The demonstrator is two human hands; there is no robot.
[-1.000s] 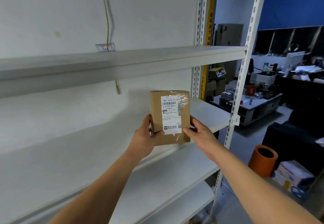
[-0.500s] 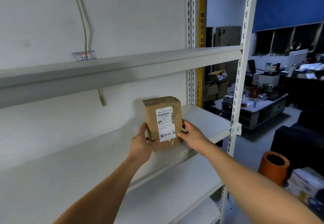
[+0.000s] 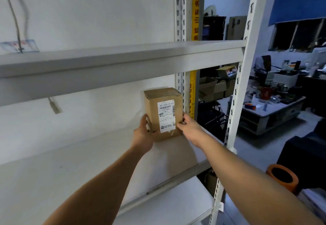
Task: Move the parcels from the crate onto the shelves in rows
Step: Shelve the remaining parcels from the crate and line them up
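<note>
White metal shelving (image 3: pixel 123 62) across nearly the whole view, slotted uprights at the right end, pale wall behind. Middle shelf (image 3: pixel 70 172) broad and bare on its left stretch, carrying the parcel near its back right corner, close to the rear upright. Lower shelf (image 3: pixel 167 205) partly seen beneath.

Beyond the rack on the right: dim room, low table (image 3: pixel 275 112) crowded with small items, orange cylindrical bin (image 3: pixel 282 177) on the floor.

Two bare forearms reaching up and forward from the bottom edge, converging on the parcel. Brown cardboard parcel (image 3: pixel 163 113) upright, white printed label (image 3: pixel 166 116) on the face toward the camera, base apparently on the shelf, though contact partly hidden by the hands.

Left hand (image 3: pixel 143 135) at the parcel's lower left edge, palm against the side, thumb up along the front corner, fingers wrapped behind out of sight: grasping the parcel. Right hand (image 3: pixel 189 127) at the lower right edge, thumb pressed on the front face beside the label, fingers curled round the right side: grasping the parcel as well. Wrists roughly level, elbows low.

Thin cable (image 3: pixel 16 22) down the wall at upper left, small tag (image 3: pixel 19 46) at its lower end.
</note>
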